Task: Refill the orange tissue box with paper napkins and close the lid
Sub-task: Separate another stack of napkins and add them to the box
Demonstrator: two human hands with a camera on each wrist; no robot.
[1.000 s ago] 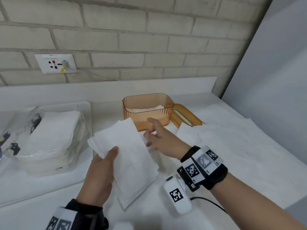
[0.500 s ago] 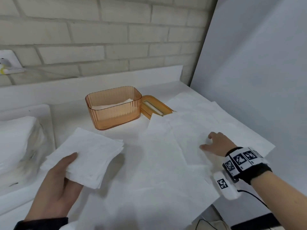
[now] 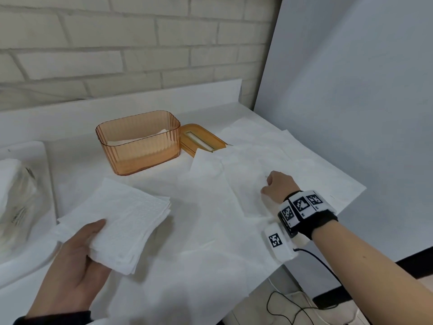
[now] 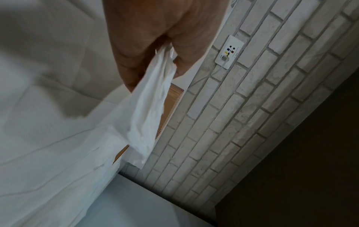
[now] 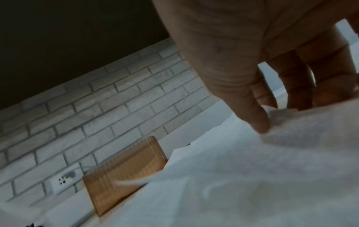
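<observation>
The orange tissue box (image 3: pixel 138 146) stands open at the back of the counter with a few white napkins inside. Its orange lid (image 3: pixel 202 141) lies flat just right of it, partly under loose paper. My left hand (image 3: pixel 93 242) grips a stack of folded white napkins (image 3: pixel 126 221) in front of the box, thumb on top. In the left wrist view the napkin stack (image 4: pixel 149 110) hangs from my fingers (image 4: pixel 182 64) before the box (image 4: pixel 170 107). My right hand (image 3: pixel 269 186) pinches a loose unfolded napkin sheet (image 3: pixel 246 184) lying right of the box. Its thumb (image 5: pixel 258 122) presses into the paper.
Several large loose sheets (image 3: pixel 293 156) cover the counter's right part up to its front edge. An opened plastic pack of napkins (image 3: pixel 14 195) sits on a white tray (image 3: pixel 46 165) at far left. A grey panel (image 3: pixel 351 102) closes the right side. A wall socket (image 4: pixel 229 52) is behind.
My right hand left the napkin stack and moved right onto the loose sheets, where its fingers have curled. The left hand keeps the stack, now lower and flatter.
</observation>
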